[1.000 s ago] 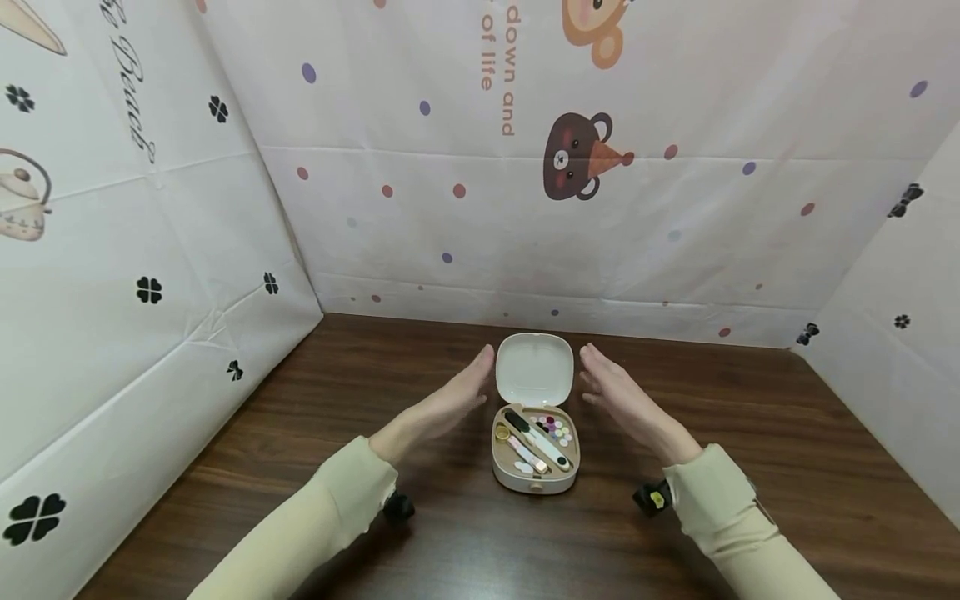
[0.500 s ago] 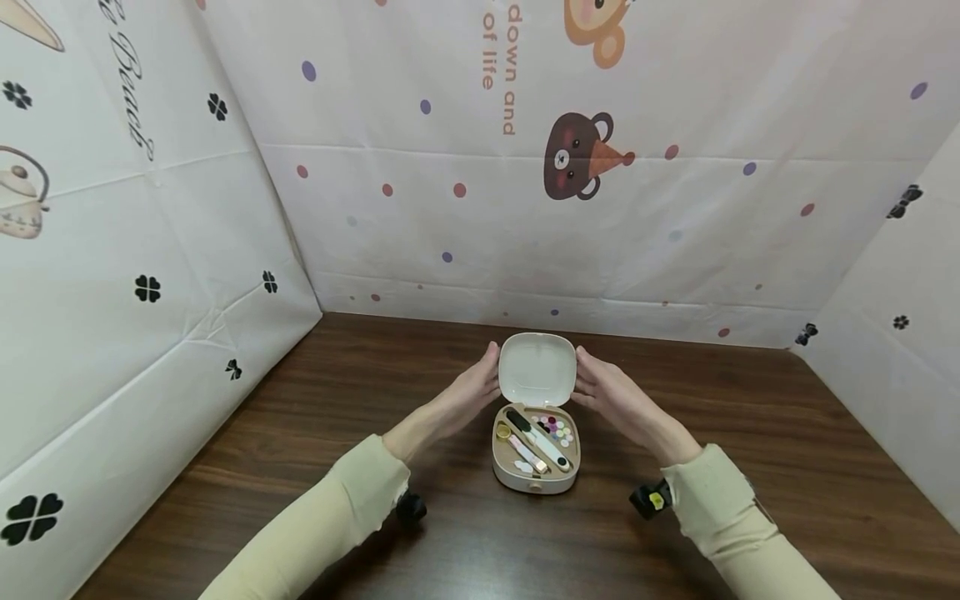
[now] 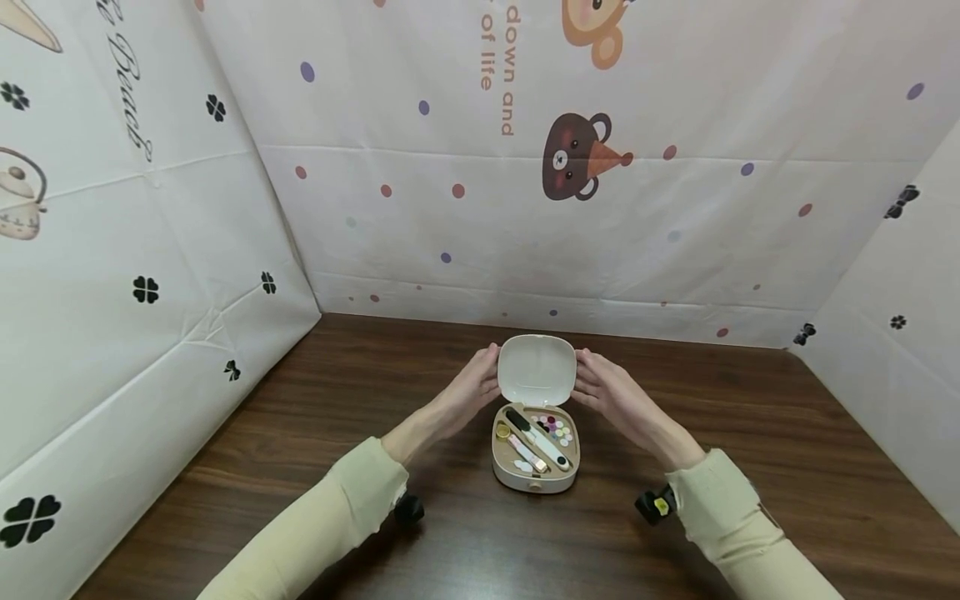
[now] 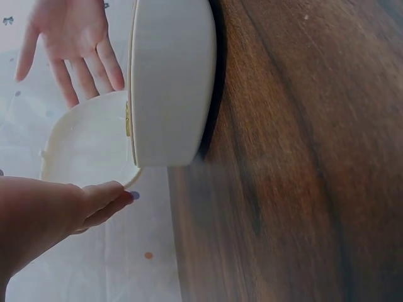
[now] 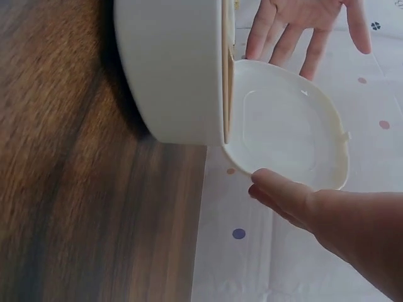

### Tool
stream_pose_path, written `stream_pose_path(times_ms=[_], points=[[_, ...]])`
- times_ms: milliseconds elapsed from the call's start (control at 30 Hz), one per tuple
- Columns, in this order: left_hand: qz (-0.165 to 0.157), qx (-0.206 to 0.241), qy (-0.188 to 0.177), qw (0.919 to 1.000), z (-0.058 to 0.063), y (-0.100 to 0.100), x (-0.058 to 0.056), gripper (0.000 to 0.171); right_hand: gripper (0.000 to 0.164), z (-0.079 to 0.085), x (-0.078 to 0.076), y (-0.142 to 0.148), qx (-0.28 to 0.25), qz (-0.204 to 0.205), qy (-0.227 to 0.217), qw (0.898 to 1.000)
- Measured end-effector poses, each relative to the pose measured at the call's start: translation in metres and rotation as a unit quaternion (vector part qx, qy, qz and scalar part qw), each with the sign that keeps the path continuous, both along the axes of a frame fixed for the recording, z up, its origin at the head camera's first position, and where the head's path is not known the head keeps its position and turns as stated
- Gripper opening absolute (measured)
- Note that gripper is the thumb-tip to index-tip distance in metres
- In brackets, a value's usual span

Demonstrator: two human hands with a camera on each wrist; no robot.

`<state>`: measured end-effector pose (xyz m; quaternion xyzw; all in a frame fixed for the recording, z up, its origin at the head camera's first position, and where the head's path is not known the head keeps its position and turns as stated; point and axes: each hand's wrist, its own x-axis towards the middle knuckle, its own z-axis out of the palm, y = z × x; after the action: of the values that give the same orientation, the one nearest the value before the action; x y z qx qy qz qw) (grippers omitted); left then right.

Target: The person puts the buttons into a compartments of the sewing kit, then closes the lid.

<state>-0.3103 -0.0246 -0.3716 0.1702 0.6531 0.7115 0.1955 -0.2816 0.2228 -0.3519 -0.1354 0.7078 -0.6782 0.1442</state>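
Note:
On the table stands a small white sewing kit box [image 3: 517,480], its lid [image 3: 536,369] raised upright at the back. Inside the tan tray lie a black-and-white stick-shaped tool [image 3: 537,437], a slim tool with a gold end [image 3: 528,455] and several small coloured buttons [image 3: 555,429]. My left hand [image 3: 463,395] touches the lid's left edge with nearly straight fingers. Against the right edge lie the fingers of my right hand [image 3: 613,398], also extended. Both wrist views show the lid [image 4: 88,141] between the two hands, and the box's outer wall [image 5: 173,69].
The box rests on a dark wooden table [image 3: 360,358]. Behind it hangs a white printed cloth [image 3: 420,225], with more cloth on the left [image 3: 97,342] and right [image 3: 892,367]. Each wrist wears a black camera strap.
Both hands have come inward from beside the lid to its two side edges. Over the last half second they have hardly moved. The box has stayed in place with its lid up.

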Motion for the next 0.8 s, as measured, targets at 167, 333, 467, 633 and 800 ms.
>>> stream_pose_path(times_ms=[167, 333, 467, 633, 800], points=[[0.011, 0.01, 0.004, 0.9999, -0.001, -0.002, 0.002, 0.056, 0.066, -0.002, 0.003, 0.001, -0.004, -0.03, 0.014, 0.999], [0.023, 0.003, 0.021, 0.9995, -0.004, -0.003, 0.005, 0.039, 0.054, -0.005, 0.009, 0.001, 0.027, -0.06, 0.031, 0.997], [0.028, -0.059, 0.064, 0.9958, -0.007, -0.004, 0.011, 0.031, 0.048, -0.008, 0.014, 0.002, 0.1, -0.065, 0.054, 0.991], [0.034, -0.129, 0.107, 0.9853, -0.006, -0.008, 0.017, 0.026, 0.043, -0.011, 0.015, 0.007, 0.173, -0.055, 0.091, 0.979], [-0.018, -0.128, 0.127, 0.9834, -0.009, -0.016, 0.017, 0.03, 0.042, -0.015, 0.014, 0.013, 0.162, -0.002, 0.109, 0.981]])
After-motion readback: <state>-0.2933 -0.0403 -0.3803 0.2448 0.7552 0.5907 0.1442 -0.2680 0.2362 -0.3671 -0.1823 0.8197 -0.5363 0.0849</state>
